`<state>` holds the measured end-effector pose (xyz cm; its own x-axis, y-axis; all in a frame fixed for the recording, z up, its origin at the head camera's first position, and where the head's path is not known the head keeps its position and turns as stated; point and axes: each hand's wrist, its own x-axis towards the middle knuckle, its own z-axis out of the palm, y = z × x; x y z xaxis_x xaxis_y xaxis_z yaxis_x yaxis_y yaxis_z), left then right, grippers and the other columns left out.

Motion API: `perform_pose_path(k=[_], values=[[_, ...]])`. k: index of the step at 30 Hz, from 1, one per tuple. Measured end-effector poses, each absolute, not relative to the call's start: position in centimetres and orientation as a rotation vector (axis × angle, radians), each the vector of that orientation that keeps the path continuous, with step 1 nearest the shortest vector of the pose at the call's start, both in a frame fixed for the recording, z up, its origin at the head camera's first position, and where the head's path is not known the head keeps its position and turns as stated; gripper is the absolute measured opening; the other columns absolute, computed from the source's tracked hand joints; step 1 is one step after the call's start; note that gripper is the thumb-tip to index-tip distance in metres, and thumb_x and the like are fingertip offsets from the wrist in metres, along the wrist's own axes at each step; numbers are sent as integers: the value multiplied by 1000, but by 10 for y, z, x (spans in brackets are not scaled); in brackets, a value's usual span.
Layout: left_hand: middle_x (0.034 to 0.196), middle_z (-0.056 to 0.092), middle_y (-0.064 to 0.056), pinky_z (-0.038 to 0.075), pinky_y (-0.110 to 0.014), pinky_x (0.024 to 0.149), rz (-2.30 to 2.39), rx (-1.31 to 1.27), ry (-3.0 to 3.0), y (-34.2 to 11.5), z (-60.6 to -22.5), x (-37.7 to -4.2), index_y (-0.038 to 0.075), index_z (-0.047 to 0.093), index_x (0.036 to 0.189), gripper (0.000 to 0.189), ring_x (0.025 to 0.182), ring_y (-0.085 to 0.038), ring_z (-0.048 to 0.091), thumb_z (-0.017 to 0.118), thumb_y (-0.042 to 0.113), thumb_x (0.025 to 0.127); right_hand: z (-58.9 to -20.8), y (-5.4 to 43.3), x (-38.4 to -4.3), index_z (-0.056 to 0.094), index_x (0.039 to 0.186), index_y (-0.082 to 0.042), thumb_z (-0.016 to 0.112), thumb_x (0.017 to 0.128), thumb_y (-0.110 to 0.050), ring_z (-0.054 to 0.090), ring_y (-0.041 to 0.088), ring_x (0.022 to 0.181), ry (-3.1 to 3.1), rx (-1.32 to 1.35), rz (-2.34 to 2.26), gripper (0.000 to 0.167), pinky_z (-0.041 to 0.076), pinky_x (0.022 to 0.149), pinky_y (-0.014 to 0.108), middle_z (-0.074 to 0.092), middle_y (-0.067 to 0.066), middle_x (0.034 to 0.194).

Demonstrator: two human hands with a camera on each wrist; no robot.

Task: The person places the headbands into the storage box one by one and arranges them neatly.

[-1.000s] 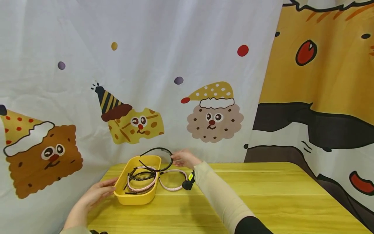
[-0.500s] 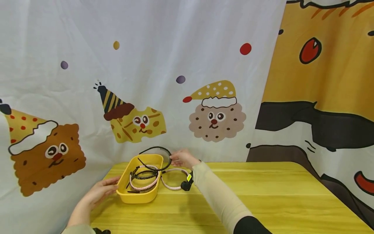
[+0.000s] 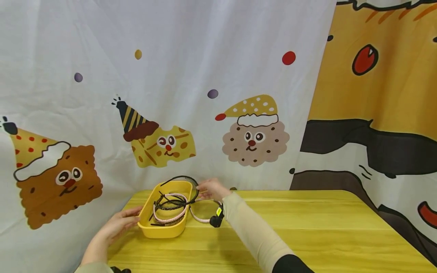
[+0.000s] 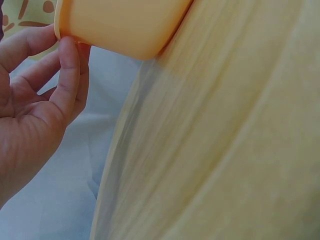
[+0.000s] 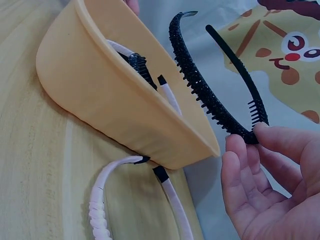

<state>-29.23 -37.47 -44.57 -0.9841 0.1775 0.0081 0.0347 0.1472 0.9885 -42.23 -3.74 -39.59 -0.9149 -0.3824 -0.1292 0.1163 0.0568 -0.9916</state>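
Between right thumb and fingers, my right hand point(image 5: 272, 175) pinches a black toothed headband point(image 5: 192, 82) at its curved top. In the head view this headband point(image 3: 197, 185) is just over the right rim of a yellow basket point(image 3: 160, 232). Inside the basket lie a pink headband point(image 3: 167, 220) and black toothed ones, overlapping. At the basket's left end, my left hand point(image 3: 119, 224) grips the rim; the left wrist view shows the thumb and fingers of this hand point(image 4: 45, 85) at the basket's edge point(image 4: 112, 30).
A second pink headband point(image 3: 199, 220) lies on the wooden table point(image 3: 290, 227), right of the basket and partly behind the right wrist's camera. Behind the table hangs a white curtain point(image 3: 191, 45) printed with cartoon figures.
My right hand has lowered slightly toward the basket with the black headband, whose ends now sit closer over the other headbands. The left hand stays at the rim. The head view has shifted slightly.
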Motion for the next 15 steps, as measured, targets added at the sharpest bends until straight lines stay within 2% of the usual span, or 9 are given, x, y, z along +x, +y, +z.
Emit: perform_pose_path(k=[7, 15], values=[[143, 34, -36, 49, -24, 91, 1972, 202, 2294, -374, -446, -292, -19, 19, 144, 64, 107, -7, 58, 55, 4, 97, -400, -43, -422, 63, 118, 10, 67, 88, -2, 66, 25, 72, 1981, -280, -1909, 33, 55, 84, 44, 66, 13, 88], [142, 38, -32, 49, -23, 90, 1961, 198, 2294, -376, -448, -294, -18, 19, 145, 64, 108, -7, 57, 54, 5, 97, -399, -53, -419, 62, 120, 11, 66, 89, -2, 65, 21, 65, 2002, -321, -1875, 34, 58, 74, 39, 66, 13, 87]])
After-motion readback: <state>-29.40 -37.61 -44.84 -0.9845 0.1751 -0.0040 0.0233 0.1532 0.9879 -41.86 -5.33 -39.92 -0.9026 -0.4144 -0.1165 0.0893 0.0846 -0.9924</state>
